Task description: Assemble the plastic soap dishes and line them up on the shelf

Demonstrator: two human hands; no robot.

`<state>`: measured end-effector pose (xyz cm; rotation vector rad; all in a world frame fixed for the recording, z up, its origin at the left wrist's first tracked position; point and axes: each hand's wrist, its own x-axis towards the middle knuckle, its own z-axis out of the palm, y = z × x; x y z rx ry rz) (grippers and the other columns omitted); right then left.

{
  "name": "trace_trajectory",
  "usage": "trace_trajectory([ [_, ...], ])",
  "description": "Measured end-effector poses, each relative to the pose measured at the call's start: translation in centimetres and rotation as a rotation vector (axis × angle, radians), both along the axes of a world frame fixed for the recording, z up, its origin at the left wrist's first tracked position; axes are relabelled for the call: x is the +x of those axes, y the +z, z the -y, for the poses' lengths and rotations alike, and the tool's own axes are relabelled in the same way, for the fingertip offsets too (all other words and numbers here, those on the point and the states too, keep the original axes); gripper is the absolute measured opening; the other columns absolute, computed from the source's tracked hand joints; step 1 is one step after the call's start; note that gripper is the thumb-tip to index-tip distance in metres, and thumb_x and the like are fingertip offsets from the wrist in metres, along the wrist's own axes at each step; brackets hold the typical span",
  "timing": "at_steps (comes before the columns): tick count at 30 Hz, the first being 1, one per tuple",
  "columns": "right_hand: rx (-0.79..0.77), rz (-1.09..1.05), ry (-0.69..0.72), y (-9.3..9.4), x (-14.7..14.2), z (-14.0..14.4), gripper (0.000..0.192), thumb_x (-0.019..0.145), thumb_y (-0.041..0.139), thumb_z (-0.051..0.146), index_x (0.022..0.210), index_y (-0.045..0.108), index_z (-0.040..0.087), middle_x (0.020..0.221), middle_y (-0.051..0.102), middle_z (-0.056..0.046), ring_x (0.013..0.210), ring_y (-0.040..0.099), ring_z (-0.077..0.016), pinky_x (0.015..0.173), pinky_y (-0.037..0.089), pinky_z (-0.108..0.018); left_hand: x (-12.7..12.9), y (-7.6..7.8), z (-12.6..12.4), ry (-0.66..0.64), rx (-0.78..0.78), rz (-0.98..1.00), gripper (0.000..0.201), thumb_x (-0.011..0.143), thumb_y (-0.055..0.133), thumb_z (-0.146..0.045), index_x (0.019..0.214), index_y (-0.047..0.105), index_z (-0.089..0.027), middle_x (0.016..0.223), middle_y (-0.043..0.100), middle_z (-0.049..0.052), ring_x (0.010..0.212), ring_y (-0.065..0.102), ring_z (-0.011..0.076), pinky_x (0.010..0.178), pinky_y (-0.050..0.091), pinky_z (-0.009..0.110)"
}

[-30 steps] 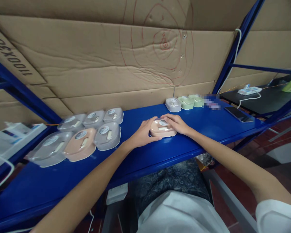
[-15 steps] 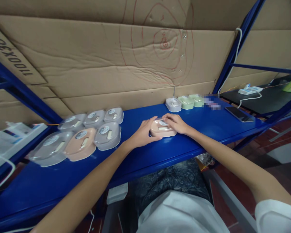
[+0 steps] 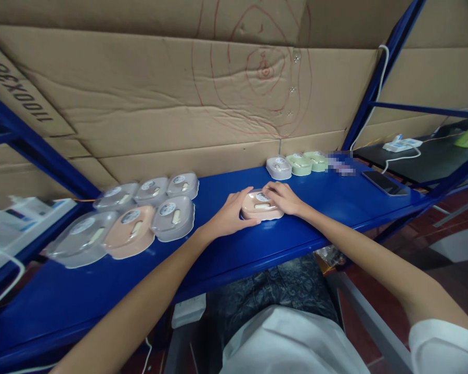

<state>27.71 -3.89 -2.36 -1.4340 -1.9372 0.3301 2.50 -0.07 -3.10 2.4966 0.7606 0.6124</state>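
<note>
A pink lunch box (image 3: 262, 212), with a round label and a pale clasp on its lid, rests on the blue tabletop (image 3: 234, 249) in front of me. My left hand (image 3: 233, 213) is wrapped round its left end, thumb at the near side and fingers at the far side. Over the right end of the lid lies my right hand (image 3: 284, 197), its fingers bent against the lid by the label. To the left stand two rows of similar boxes, mostly grey like the grey box (image 3: 173, 218), with one more pink box (image 3: 129, 232) among them.
At the back right sit a grey box (image 3: 279, 168) and two green boxes (image 3: 301, 164). A phone (image 3: 384, 183) lies near the right end. Cardboard (image 3: 148, 93) walls the back. Blue posts (image 3: 382, 78) stand at both sides, and power strips (image 3: 402, 144) with white cables lie beyond.
</note>
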Motion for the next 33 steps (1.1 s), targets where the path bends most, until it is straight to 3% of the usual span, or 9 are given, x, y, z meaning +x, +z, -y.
trace_trajectory([
  [27,0.061,0.221,-0.121,0.58,-0.23,0.4,0.036,0.109,0.049,0.045,0.096,0.071,0.019,0.097,0.079,-0.011,0.095,0.07,-0.0295,0.081,0.045,-0.039,-0.03,0.21,0.12,0.004,-0.012,-0.005,0.103,0.085,0.086,-0.052,0.17,0.032,-0.029,0.171,0.045,0.013,0.153,0.043,0.0393,0.128,0.035,0.059],
  [33,0.054,0.235,-0.167,0.87,-0.55,0.85,0.044,0.112,0.045,0.051,0.094,0.071,0.02,0.097,0.08,-0.012,0.097,0.071,-0.0305,0.081,0.046,-0.039,0.02,0.21,0.02,0.014,-0.002,-0.006,0.101,0.085,0.086,-0.052,0.169,0.035,-0.03,0.17,0.046,0.012,0.153,0.043,0.0401,0.128,0.035,0.059],
])
